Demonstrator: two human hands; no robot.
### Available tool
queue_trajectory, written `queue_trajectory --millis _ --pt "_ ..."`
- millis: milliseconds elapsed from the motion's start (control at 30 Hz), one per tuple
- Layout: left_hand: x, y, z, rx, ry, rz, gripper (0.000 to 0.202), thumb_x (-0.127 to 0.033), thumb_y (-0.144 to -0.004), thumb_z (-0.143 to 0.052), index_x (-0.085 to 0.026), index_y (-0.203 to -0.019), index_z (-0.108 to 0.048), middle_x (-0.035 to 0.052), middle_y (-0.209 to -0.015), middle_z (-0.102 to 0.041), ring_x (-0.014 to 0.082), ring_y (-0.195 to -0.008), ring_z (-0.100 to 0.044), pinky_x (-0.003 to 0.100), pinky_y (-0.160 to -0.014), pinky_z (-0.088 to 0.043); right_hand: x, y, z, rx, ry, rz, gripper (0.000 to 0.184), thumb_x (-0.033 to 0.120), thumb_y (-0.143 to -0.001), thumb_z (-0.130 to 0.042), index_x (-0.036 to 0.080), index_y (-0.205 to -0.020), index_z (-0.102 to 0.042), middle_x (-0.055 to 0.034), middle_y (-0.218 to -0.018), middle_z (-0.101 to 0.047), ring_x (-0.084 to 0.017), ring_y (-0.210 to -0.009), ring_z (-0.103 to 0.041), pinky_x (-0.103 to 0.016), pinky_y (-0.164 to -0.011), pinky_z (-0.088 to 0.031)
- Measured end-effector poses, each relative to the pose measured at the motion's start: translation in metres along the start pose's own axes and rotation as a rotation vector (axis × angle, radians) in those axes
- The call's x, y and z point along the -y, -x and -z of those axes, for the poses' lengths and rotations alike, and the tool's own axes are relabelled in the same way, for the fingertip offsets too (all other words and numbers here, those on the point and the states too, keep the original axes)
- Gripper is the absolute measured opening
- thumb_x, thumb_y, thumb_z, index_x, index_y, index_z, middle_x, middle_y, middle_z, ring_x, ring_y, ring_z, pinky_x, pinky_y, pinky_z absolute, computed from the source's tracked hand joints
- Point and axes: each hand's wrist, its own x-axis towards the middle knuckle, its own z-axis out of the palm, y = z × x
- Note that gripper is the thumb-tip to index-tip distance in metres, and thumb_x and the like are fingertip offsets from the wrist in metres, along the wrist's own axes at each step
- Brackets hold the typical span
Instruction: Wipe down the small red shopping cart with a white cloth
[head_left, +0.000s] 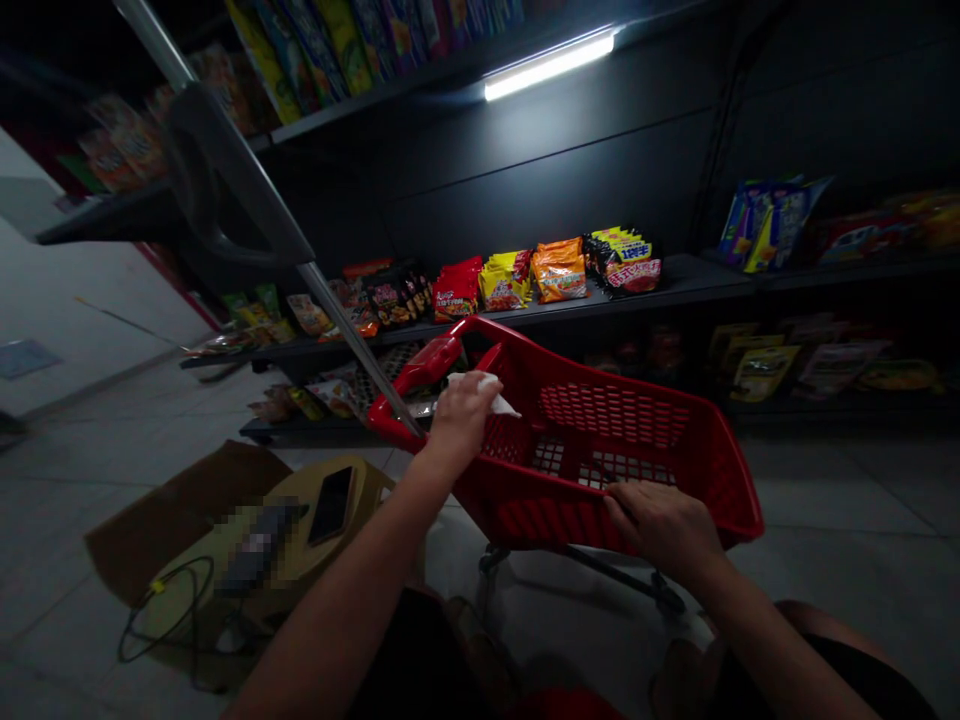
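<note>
Here my left hand, fingers closed on a white cloth, presses the red basket by its handle; my right hand grips its near rim.

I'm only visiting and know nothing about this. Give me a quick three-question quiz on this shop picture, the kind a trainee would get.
1. Multiple choice: what does the left hand hold against the red basket?
A) a sponge
B) a white cloth
C) a bottle
2. True or false: the right hand has its fingers on the basket's near rim.
3. Fill in: the dark flat thing lying on the tan stool is a ____.

Key:
1. B
2. True
3. phone
</note>
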Motion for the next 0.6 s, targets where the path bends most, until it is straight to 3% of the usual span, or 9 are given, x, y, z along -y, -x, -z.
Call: queue_trajectory --millis 67,167,233,433,600 --pt "0.01 -0.017 -0.003 0.071 0.004 0.076 0.045 -0.018 -0.097 -0.039 -0.026 -0.14 -0.049 0.0102 -0.147 -0.046 0.0269 -0.126 -0.049 0.04 -0.104 -0.041 -0.001 0.0 -0.001 0.004 -0.005 -0.002 0.027 0.036 -0.097 -0.05 0.022 -0.081 -0.067 0.0 -0.073 -0.07 -0.014 -0.065 -0.063 -0.029 -0.064 -0.032" --pt "0.019 -0.038 -0.015 0.248 -0.003 0.095 0.042 -0.018 -0.096 -0.041 -0.023 -0.135 -0.055 0.0162 -0.145 -0.048 0.0323 -0.126 -0.051 0.049 -0.104 -0.04 -0.001 0.001 -0.002 0.01 -0.019 0.005 0.026 0.037 -0.097 -0.05 0.023 -0.084 -0.068 0.0001 -0.075 -0.07 -0.014 -0.066 -0.063 -0.029 -0.064 -0.032" --pt "0.02 -0.052 -0.025 0.271 -0.008 0.089 0.04 -0.017 -0.094 -0.045 -0.022 -0.132 -0.058 0.0179 -0.148 -0.045 0.0351 -0.131 -0.047 0.052 -0.105 -0.038 0.001 0.002 -0.002 0.002 -0.031 0.017 0.026 0.036 -0.097 -0.05 0.023 -0.085 -0.068 0.0002 -0.076 -0.071 -0.014 -0.067 -0.063 -0.03 -0.065 -0.033" --pt "0.024 -0.099 -0.035 0.315 0.034 0.026 0.046 -0.017 -0.089 -0.057 -0.025 -0.134 -0.058 0.0113 -0.153 -0.042 0.0268 -0.138 -0.042 0.038 -0.113 -0.034 0.011 0.003 -0.003 -0.065 -0.02 0.015 0.026 0.034 -0.097 -0.051 0.022 -0.079 -0.066 0.0002 -0.069 -0.068 -0.014 -0.063 -0.06 -0.03 -0.066 -0.033" --pt "0.02 -0.092 -0.027 0.33 0.026 0.114 0.048 -0.016 -0.088 -0.056 -0.015 -0.135 -0.056 0.0213 -0.14 -0.053 0.0287 -0.122 -0.057 0.039 -0.103 -0.044 0.007 0.006 -0.005 -0.048 0.013 0.029 0.03 0.036 -0.101 -0.046 0.022 -0.08 -0.063 0.0007 -0.068 -0.065 -0.014 -0.063 -0.058 -0.03 -0.063 -0.03"
